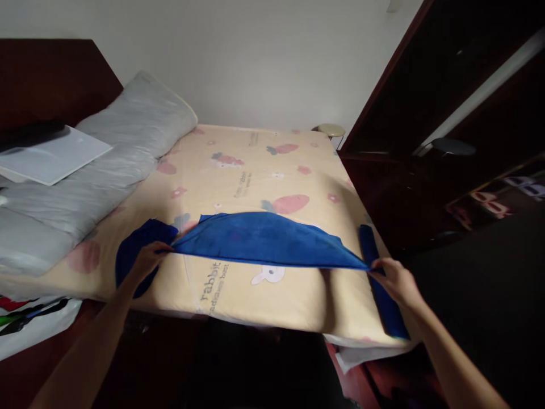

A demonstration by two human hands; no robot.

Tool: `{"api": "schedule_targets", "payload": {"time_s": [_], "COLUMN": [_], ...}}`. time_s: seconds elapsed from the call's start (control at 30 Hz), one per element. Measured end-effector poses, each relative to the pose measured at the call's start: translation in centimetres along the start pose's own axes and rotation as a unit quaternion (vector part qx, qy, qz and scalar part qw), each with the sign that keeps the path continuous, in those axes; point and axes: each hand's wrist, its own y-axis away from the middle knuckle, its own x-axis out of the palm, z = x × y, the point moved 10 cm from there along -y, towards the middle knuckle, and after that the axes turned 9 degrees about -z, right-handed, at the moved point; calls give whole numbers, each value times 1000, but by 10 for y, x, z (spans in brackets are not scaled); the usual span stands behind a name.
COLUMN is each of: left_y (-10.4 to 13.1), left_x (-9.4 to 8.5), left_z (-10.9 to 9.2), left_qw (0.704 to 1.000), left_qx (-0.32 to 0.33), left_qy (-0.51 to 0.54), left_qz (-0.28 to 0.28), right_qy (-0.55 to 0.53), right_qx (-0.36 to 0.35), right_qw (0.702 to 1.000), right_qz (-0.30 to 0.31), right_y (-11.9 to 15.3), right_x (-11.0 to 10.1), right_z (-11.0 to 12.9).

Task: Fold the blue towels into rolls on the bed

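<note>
A blue cloth (264, 238) is stretched between my two hands above the bed's near part, its front edge nearly straight. My left hand (152, 257) pinches its left corner, and my right hand (394, 278) pinches the right corner. Behind my left hand and forearm lies a darker blue piece of cloth (134, 247) on the sheet. A long, narrow, folded or rolled blue cloth (385, 301) lies along the bed's right edge, partly behind my right hand.
The bed (255, 182) has a cream sheet with rabbits and carrots. Grey bedding (128, 125) lies at the left, with a flat white object (59, 156) on it. A round stool (331, 130) stands beyond the bed. Dark cabinets (447, 74) are at the right.
</note>
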Motion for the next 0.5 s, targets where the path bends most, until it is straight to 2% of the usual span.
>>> {"api": "schedule_targets", "payload": {"time_s": [0.1, 0.2, 0.33, 0.5], "left_y": [33, 60, 77, 77], "left_x": [46, 70, 72, 63], "left_z": [18, 32, 45, 55], "left_qw": [997, 992, 986, 976], "left_qx": [4, 3, 7, 41], "left_qy": [-63, -110, -145, -192], "left_qz": [39, 68, 84, 93], "right_qy": [79, 120, 149, 164], "right_qx": [2, -45, -76, -127], "right_qw": [993, 979, 970, 966], "right_qz": [92, 156, 177, 155], "right_y": [47, 88, 115, 115], "right_x": [56, 86, 88, 72], "right_z": [-12, -11, -14, -8]}}
